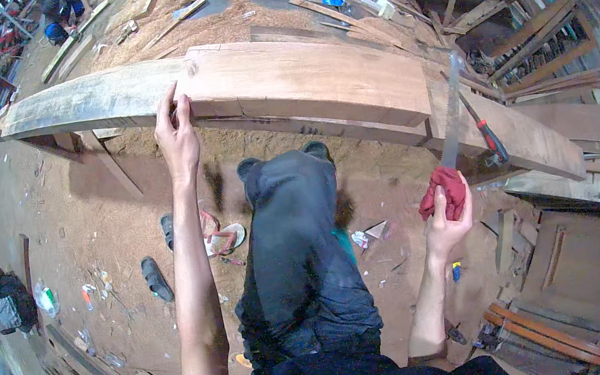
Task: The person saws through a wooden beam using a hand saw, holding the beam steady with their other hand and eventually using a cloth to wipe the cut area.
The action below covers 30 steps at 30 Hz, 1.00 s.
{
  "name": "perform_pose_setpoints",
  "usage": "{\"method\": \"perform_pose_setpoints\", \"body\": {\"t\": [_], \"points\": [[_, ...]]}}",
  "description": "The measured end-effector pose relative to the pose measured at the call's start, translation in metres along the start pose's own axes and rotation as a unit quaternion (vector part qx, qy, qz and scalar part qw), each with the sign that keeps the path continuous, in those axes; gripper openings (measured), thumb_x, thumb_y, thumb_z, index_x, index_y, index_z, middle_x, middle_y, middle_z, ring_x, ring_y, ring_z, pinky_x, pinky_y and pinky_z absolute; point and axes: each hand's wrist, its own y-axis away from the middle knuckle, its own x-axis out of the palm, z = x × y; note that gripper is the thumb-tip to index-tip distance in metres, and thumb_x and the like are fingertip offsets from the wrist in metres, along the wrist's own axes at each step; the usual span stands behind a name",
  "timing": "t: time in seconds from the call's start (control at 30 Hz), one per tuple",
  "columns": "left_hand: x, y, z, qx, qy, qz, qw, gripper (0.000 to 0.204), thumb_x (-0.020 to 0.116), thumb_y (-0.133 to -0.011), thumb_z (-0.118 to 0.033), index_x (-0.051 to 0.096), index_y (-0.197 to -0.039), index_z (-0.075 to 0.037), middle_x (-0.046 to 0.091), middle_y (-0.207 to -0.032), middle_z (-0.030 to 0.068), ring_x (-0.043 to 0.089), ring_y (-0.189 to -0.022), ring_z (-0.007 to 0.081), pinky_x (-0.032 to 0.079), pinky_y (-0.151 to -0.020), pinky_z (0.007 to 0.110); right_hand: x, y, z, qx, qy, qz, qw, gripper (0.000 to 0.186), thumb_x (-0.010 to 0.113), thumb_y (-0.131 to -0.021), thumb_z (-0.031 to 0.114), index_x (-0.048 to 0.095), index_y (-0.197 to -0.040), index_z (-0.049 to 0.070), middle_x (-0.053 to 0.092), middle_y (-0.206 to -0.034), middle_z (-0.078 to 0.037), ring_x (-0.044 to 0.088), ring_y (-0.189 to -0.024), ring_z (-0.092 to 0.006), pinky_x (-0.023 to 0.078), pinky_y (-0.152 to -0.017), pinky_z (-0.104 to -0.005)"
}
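Note:
A thick wooden block (297, 70) lies on a long timber plank (544, 145) in front of me. My left hand (179, 140) reaches up to the block's left end. Its fingers are stretched out, with the tips against the wood near the front edge. My right hand (446, 215) is closed around a red cloth (438, 193) wrapped about the lower end of a long, flat metal blade (453, 120). The blade points up and away, over the plank just right of the block. Beside it on the plank rests a screwdriver (493, 140) with a red and black handle.
Below the timber, the floor holds sandals (156, 279), flip-flops (226, 238) and scraps. Sawdust (240, 8) heaps up beyond it. A carved wooden panel (594, 259) lies at right. Another person (63, 13) crouches at far left. Stacked lumber lines both sides.

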Motion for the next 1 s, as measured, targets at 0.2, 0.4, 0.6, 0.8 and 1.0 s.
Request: {"method": "perform_pose_setpoints", "body": {"t": [0.2, 0.4, 0.6, 0.8, 1.0], "points": [[-0.008, 0.007, -0.002, -0.012, 0.002, 0.033, 0.999, 0.039, 0.065, -0.101, -0.022, 0.062, -0.134, -0.003, 0.067, -0.123, 0.0097, 0.062, -0.11, 0.0137, 0.05, -0.094, 0.029, 0.011, 0.003, 0.005, -0.015, 0.003, 0.02, 1.0, 0.043, 0.064, -0.094, -0.004, 0.053, -0.135, -0.006, 0.068, -0.121, -0.016, 0.069, -0.104, -0.0213, 0.055, -0.091, -0.0342], [-0.001, 0.034, -0.018, 0.022, 0.036, 0.053, 0.998, 0.04, 0.068, -0.098, -0.016, 0.061, -0.134, 0.0, 0.065, -0.123, 0.0111, 0.063, -0.111, 0.0171, 0.052, -0.095, 0.031, 0.023, 0.004, 0.009, 0.005, 0.011, 0.021, 1.0, 0.046, 0.066, -0.094, -0.002, 0.052, -0.137, -0.006, 0.067, -0.122, -0.016, 0.068, -0.108, -0.0222, 0.054, -0.095, -0.0353], [0.01, 0.044, -0.03, 0.035, 0.037, 0.071, 0.996, 0.038, 0.07, -0.095, -0.013, 0.062, -0.13, 0.001, 0.064, -0.125, 0.0148, 0.064, -0.112, 0.0215, 0.054, -0.094, 0.034, 0.028, 0.004, 0.008, -0.037, 0.026, 0.027, 0.999, 0.046, 0.066, -0.094, -0.002, 0.052, -0.137, -0.006, 0.067, -0.125, -0.017, 0.067, -0.111, -0.0231, 0.053, -0.098, -0.0363], [0.015, 0.05, -0.038, 0.05, 0.047, 0.085, 0.994, 0.037, 0.073, -0.091, -0.008, 0.063, -0.123, 0.007, 0.065, -0.117, 0.0156, 0.066, -0.105, 0.0211, 0.056, -0.091, 0.033, 0.038, 0.008, 0.018, -0.021, 0.003, 0.039, 0.999, 0.044, 0.064, -0.094, -0.003, 0.052, -0.137, -0.006, 0.068, -0.123, -0.017, 0.068, -0.11, -0.0236, 0.053, -0.098, -0.0367], [0.018, 0.057, -0.04, 0.046, 0.058, 0.105, 0.992, 0.041, 0.079, -0.086, -0.008, 0.064, -0.121, 0.005, 0.065, -0.115, 0.0146, 0.067, -0.104, 0.0221, 0.057, -0.089, 0.033, 0.039, 0.01, 0.013, -0.051, 0.029, 0.052, 0.997, 0.043, 0.062, -0.095, -0.005, 0.052, -0.136, -0.006, 0.069, -0.122, -0.018, 0.068, -0.109, -0.0227, 0.055, -0.093, -0.035]]}}
